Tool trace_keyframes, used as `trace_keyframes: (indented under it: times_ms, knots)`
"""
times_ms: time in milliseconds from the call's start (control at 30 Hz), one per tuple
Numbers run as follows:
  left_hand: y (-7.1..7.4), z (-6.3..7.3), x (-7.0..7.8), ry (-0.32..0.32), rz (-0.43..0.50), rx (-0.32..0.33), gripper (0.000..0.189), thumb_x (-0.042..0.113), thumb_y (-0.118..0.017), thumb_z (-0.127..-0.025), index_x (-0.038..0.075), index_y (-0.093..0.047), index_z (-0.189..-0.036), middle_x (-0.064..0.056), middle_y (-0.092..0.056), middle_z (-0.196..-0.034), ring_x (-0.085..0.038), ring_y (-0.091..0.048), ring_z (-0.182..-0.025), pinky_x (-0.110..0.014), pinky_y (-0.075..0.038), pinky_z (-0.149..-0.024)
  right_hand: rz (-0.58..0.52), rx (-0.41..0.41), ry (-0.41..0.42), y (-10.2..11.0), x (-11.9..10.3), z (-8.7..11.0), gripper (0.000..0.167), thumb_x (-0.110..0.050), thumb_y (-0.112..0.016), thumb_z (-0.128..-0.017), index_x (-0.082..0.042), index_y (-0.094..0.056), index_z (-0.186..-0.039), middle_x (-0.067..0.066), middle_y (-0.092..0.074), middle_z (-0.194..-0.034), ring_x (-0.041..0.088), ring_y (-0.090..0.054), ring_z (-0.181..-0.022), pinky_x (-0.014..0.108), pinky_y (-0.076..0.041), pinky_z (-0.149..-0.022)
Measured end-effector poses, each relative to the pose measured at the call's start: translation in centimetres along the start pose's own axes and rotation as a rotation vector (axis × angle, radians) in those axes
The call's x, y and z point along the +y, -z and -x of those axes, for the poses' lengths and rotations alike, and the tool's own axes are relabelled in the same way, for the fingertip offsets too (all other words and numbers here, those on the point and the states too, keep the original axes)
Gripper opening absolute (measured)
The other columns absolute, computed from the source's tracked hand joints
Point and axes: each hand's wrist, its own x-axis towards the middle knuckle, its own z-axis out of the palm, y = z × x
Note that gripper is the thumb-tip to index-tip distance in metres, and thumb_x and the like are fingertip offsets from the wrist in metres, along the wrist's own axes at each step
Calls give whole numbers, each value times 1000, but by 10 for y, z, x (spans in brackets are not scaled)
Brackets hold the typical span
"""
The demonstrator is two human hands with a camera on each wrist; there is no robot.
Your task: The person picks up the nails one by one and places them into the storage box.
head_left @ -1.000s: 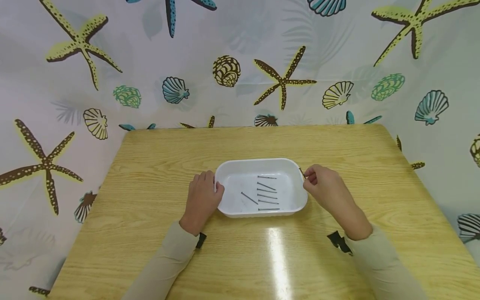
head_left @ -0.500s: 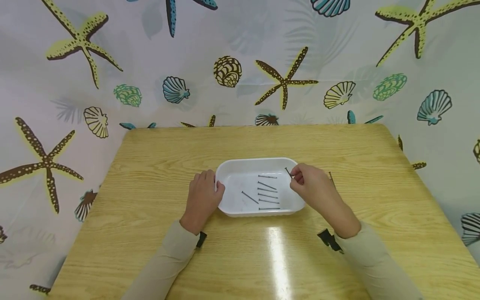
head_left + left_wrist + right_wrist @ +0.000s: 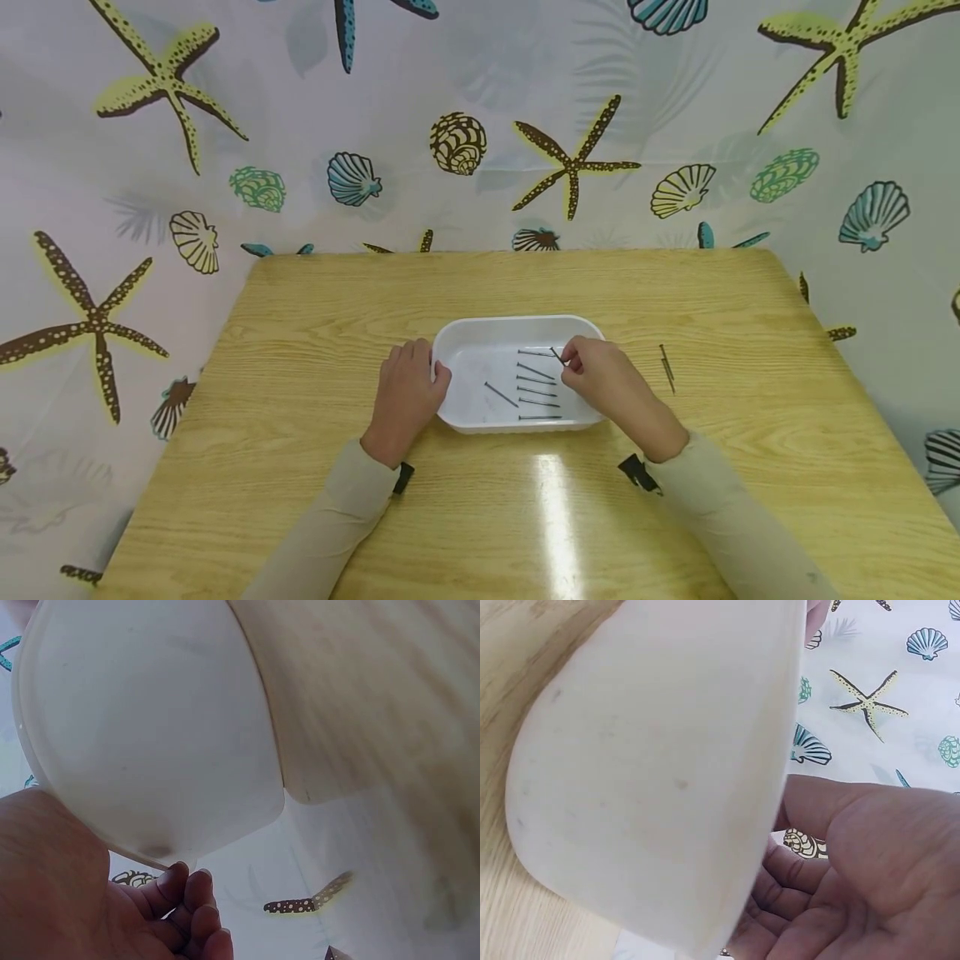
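Observation:
A white plastic tray (image 3: 465,333) with rounded corners sits on the table. Several nails lie inside it, most in a column on the right, such as one nail (image 3: 538,404); a lone slanted nail (image 3: 501,394) lies nearer the middle. My left hand (image 3: 407,392) grips the tray's left end, thumb over the rim and fingers outside. Between thumb and fingertips my right hand (image 3: 603,379) pinches a nail (image 3: 556,354) above the tray's upper right part, close to the topmost nail. In the right wrist view the tray wall hides that hand's fingertips.
To the right of the tray, what look like two more nails (image 3: 667,368) lie on the wooden table (image 3: 337,308). A patterned cloth (image 3: 405,108) with starfish and shells hangs behind and beside the table.
My right hand has moved left with the nail, from the tray's right rim to over its inside. The nails on the table at right have come into view. My left hand stays put.

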Motion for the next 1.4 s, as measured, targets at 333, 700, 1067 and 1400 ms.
trace_keyframes:
  times_ms: [333,700,1067,1400]
  knots:
    - [-1,-2,2,-2,-2,-2,16,22,-51,-87,9,-44,-81,-3,-41,-72,-22,-37,-67,-32,-29,-60,71,-14,80,-13,3,-15,10,-7,-62,-80,-4,-62,-90,1,-60,-76,15,-54,-72,33,-46,-66]
    - [-1,6,-4,22,18,-31,16,21,-50,-87,9,-43,-78,-3,-39,-70,-22,-36,-66,-32,-29,-59,142,-76,34,-40,2,-26,7,-8,-63,-81,-7,-58,-86,0,-52,-71,16,-49,-69,31,-41,-63]
    - [2,4,0,-1,30,-14,16,20,-50,-87,10,-42,-78,-2,-39,-70,-21,-35,-65,-31,-28,-59,173,-52,-8,-45,11,-28,6,-6,-62,-80,-6,-58,-84,4,-55,-77,19,-50,-72,35,-42,-68]
    - [0,2,0,6,24,-23,16,21,-50,-87,10,-43,-78,-3,-39,-70,-21,-36,-66,-32,-28,-59,168,-61,-11,-43,10,-29,4,-6,-62,-80,-5,-60,-84,5,-56,-78,19,-51,-74,36,-43,-70]
